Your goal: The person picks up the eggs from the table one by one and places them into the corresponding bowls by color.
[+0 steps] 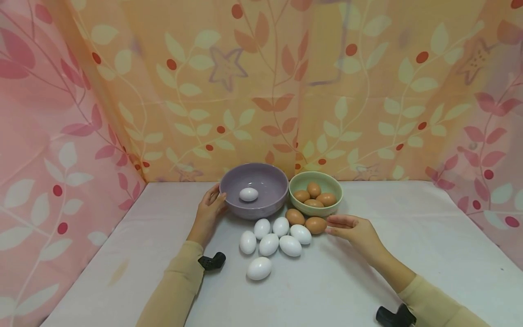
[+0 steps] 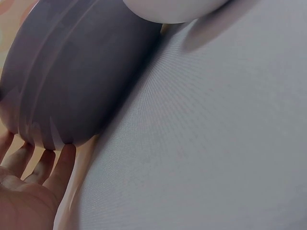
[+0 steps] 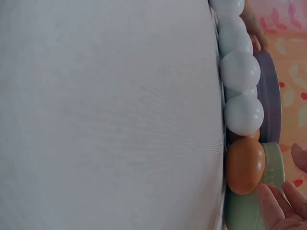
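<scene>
My left hand (image 1: 209, 208) rests its fingertips (image 2: 66, 158) against the left side of the purple bowl (image 1: 255, 212), which has one white egg (image 1: 249, 195) inside. In the right wrist view, the thumb and fingers of my right hand (image 1: 354, 232) are spread apart at the near end of a brown egg (image 3: 245, 165). Another brown egg (image 1: 295, 217) lies beside it, in front of the green bowl (image 1: 337, 208). That bowl holds several brown eggs (image 1: 313, 190). Several white eggs (image 1: 268, 245) sit on the table close in front of the purple bowl.
One white egg (image 1: 259, 269) lies a little nearer than the others. Both bowls stand side by side near the back edge of the white-covered table (image 1: 327, 290). Patterned curtains (image 1: 261, 113) hang behind and along both sides.
</scene>
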A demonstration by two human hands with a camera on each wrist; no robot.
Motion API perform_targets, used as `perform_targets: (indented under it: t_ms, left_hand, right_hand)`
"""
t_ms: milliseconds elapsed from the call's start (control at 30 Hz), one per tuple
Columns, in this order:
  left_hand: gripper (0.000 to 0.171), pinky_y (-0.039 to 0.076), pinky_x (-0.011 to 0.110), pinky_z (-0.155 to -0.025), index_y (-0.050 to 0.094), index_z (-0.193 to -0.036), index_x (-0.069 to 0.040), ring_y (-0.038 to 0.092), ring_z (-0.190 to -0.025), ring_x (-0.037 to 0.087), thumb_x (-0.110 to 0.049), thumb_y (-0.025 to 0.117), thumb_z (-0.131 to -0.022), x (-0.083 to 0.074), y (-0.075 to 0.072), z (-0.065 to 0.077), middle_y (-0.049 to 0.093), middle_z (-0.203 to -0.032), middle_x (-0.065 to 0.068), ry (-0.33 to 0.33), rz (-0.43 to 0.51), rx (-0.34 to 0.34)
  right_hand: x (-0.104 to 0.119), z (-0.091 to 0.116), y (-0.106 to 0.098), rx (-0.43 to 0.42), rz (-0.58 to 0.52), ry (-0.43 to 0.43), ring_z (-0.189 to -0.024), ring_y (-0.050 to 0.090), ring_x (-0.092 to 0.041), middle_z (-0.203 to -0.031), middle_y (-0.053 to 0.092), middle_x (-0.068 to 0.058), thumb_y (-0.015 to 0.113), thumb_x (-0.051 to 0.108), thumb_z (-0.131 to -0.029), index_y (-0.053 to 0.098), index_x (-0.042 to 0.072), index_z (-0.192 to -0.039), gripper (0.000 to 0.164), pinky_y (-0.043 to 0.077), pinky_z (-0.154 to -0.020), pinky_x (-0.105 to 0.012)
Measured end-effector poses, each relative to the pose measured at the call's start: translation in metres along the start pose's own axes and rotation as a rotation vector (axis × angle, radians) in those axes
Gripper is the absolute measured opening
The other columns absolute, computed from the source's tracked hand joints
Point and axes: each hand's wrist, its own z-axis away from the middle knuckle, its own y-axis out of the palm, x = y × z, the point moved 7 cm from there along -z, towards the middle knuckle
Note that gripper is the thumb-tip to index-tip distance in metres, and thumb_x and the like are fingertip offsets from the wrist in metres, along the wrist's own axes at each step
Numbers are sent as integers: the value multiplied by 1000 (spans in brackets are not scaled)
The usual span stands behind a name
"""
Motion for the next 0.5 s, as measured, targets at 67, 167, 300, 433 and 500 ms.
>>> perform_targets:
  t_ms: [67,167,300,433,500]
  left_hand:
    - [59,45,32,-106,34,-154,-14,42,-140,18,-21,59,-101,0,0,0,35,-160,4,-2,-1,-2]
    - [59,48,25,-99,34,-154,-14,42,-140,18,-20,59,-101,-1,1,0,35,-161,5,-4,-8,-5]
    - [57,49,22,-96,34,-154,-15,42,-141,17,-20,58,-102,-3,2,1,35,-161,4,-3,-14,-13]
    - [57,49,23,-96,34,-154,-14,41,-141,17,-19,57,-102,-5,2,2,35,-161,4,-7,-17,-22]
    - [57,49,23,-96,34,-154,-14,41,-141,18,-19,57,-102,-5,2,2,35,-161,5,-10,-16,-24]
  right_hand:
    - [-3,-2,0,-8,17,9,-105,66,2,-128,69,-11,78,30,-87,64,2,-129,53,49,-83,-10]
    - [-6,-4,-1,-19,49,25,-106,65,1,-128,69,-11,78,33,-86,64,3,-129,54,49,-82,-10]
    - [-6,-6,-2,-28,79,34,-111,66,-10,-129,68,-13,78,33,-86,64,2,-129,55,49,-81,-10]
    - [-8,-8,0,-22,93,49,-118,65,-22,-131,66,-16,79,31,-86,63,-1,-130,57,51,-83,-13]
    - [-8,-9,1,-16,107,56,-118,65,-25,-131,66,-17,79,31,-85,62,-2,-130,58,53,-85,-18]
